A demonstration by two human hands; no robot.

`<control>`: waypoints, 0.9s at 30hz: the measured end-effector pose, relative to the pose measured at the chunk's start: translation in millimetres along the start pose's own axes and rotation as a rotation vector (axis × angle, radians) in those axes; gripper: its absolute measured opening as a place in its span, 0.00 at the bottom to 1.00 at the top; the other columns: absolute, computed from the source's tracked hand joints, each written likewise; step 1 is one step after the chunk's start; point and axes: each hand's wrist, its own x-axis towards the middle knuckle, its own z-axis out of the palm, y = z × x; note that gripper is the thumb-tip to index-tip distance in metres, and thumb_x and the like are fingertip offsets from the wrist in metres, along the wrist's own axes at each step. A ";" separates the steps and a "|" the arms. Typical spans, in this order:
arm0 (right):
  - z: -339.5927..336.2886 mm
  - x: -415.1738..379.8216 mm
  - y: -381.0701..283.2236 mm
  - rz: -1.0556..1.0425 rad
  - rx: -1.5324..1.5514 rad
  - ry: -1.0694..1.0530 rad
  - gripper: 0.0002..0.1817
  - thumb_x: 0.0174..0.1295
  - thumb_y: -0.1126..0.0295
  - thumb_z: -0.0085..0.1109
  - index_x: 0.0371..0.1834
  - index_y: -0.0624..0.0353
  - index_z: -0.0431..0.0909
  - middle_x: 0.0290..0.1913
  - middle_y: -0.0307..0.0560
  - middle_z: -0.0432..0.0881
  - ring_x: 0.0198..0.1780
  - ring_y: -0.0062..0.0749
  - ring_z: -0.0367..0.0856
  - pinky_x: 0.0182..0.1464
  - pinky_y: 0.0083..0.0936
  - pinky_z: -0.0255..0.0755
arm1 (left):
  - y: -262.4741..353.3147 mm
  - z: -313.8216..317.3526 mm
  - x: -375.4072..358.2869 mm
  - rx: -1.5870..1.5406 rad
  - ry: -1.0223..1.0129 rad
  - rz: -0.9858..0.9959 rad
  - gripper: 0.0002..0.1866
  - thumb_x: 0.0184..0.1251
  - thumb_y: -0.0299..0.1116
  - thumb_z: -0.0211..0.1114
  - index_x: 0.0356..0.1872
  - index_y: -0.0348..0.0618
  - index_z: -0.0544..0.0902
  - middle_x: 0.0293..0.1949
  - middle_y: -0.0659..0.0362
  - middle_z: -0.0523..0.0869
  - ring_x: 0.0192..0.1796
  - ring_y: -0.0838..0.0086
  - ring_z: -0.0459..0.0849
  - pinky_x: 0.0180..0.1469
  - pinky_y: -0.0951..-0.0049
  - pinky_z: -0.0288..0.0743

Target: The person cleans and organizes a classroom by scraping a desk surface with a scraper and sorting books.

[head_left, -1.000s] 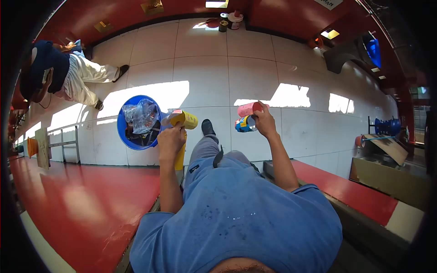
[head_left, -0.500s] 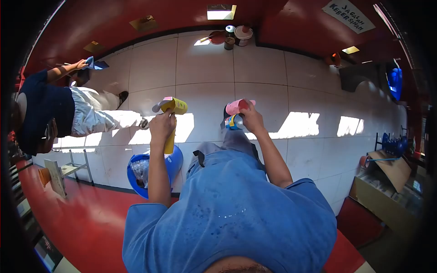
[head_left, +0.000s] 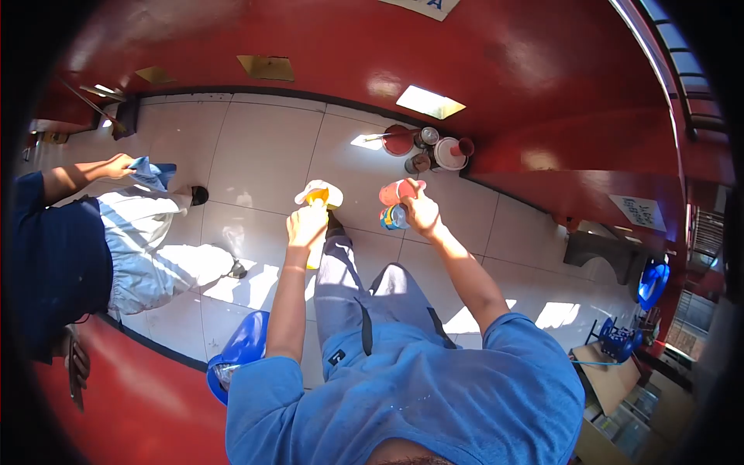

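Note:
My left hand [head_left: 308, 225] is closed on a yellow item [head_left: 320, 194], whose top end is pale and whose lower part shows beneath the hand. My right hand [head_left: 419, 211] grips a pink rolled or cup-like item [head_left: 397, 192]. Just below that, against the same hand, is a small clear container with a blue and yellow band [head_left: 394, 217]. Both hands are held out over the tiled floor, apart from each other.
A co-worker [head_left: 62, 248] at the left holds a blue cloth [head_left: 155, 173]. Paint cans [head_left: 448, 154] and a red lid or tray [head_left: 397, 140] stand by the red wall [head_left: 310, 39]. A blue bin [head_left: 244, 341] is beside my left arm. Farther right is a blue chair [head_left: 620, 339].
The view has turned and shifted forward, bringing the paint cans nearer. My legs now show in a step. Both hands keep their hold, and the co-worker appears closer at the left.

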 end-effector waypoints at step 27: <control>485.4 386.9 378.1 0.058 -0.385 -0.307 0.24 0.56 0.75 0.57 0.58 0.53 0.70 0.59 0.60 0.73 0.50 0.51 0.83 0.45 0.44 0.82 | -99.9 381.7 587.5 0.289 0.071 0.579 0.09 0.67 0.38 0.62 0.46 0.51 0.80 0.31 0.57 0.88 0.33 0.61 0.87 0.35 0.59 0.80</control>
